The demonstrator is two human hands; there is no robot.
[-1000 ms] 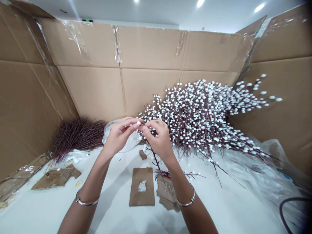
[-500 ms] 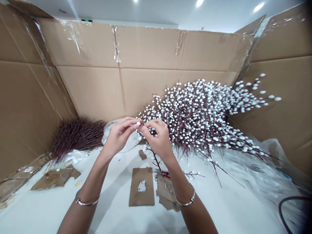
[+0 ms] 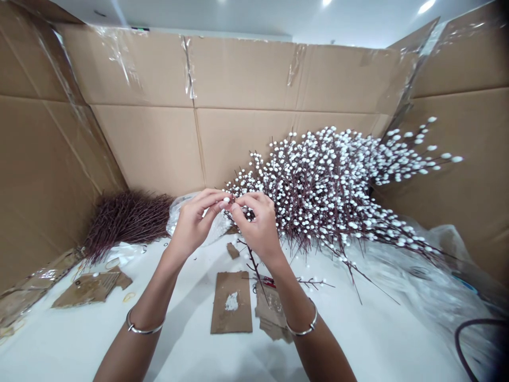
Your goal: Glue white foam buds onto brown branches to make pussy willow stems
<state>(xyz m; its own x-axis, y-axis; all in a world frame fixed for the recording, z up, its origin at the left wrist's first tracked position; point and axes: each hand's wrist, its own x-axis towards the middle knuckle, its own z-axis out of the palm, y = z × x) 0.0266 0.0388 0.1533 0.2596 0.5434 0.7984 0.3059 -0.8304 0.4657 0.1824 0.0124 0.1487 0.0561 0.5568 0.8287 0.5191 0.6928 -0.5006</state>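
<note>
Fingers of the left hand curled and pressed together, thumb and fingertips pinching a small white bud; fingers of the right hand bent close beside it, tips closed on a thin dark twig, the exact hold partly hidden. Both hands raised just above the bench and almost touching, the bud held between them and the twig running down and out past the right hand. Behind the left hand, a crumpled clear plastic bag. Just beyond the right hand, a large heap of white-budded branches, fanning out against a cardboard wall. Further left, a dense bundle of bare brown twigs. Below the hands, a small cardboard scrap, then a cardboard strip with a white smear and a torn cardboard piece. A small budded sprig lying on the bench to the right, with loose clear plastic sheeting further out. A metal bangle on the left wrist, another on the right.
</note>
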